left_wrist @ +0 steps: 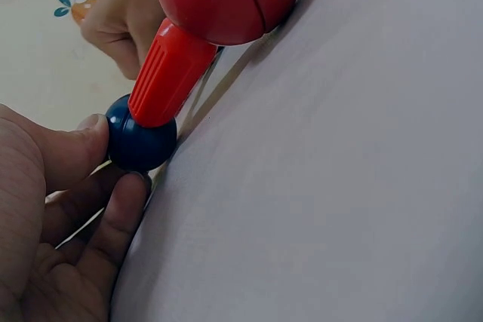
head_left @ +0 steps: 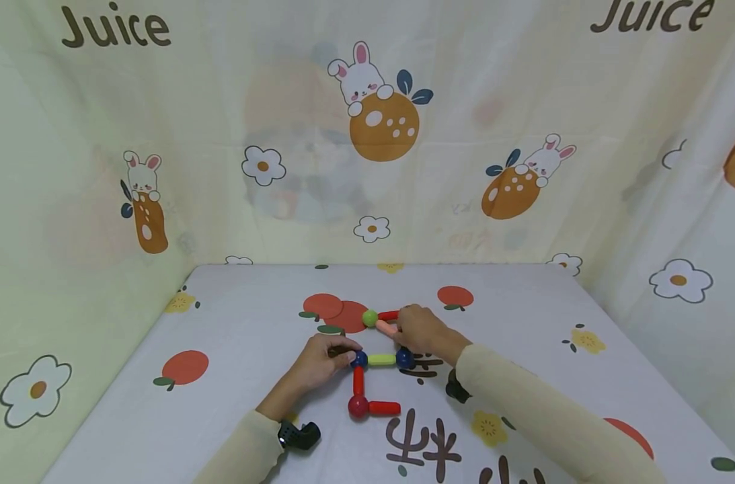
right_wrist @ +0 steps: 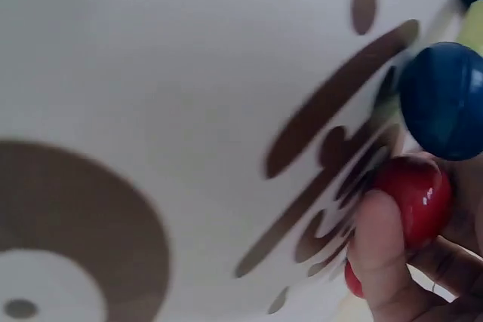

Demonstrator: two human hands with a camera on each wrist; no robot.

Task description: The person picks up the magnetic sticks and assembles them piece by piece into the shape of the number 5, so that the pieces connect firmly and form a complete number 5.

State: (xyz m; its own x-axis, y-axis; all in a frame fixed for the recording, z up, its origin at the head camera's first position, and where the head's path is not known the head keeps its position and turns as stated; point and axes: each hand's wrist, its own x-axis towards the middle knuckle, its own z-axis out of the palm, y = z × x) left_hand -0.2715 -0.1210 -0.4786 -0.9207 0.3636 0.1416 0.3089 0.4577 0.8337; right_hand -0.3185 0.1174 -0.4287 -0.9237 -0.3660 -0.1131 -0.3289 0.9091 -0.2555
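Observation:
My left hand (head_left: 321, 366) pinches a blue ball (left_wrist: 143, 141) between thumb and fingers. From that ball a red rod (head_left: 358, 381) runs to a red ball (head_left: 358, 406) with another red rod (head_left: 384, 408) on it. A yellow-green rod (head_left: 382, 359) spans from it to a second blue ball (head_left: 405, 357). Farther back, my right hand (head_left: 424, 329) grips a glossy red ball (right_wrist: 415, 197), which is hidden in the head view. Beside its fingers, a pink rod (head_left: 387, 328) and a red rod (head_left: 389, 315) meet at a green ball (head_left: 370, 318).
A white cloth printed with fruit and dark lettering covers the table (head_left: 252, 430). A patterned curtain (head_left: 306, 202) rises behind its back edge and along both sides. Dark wrist cameras sit on the left (head_left: 298, 435) and right (head_left: 456, 386) wrists.

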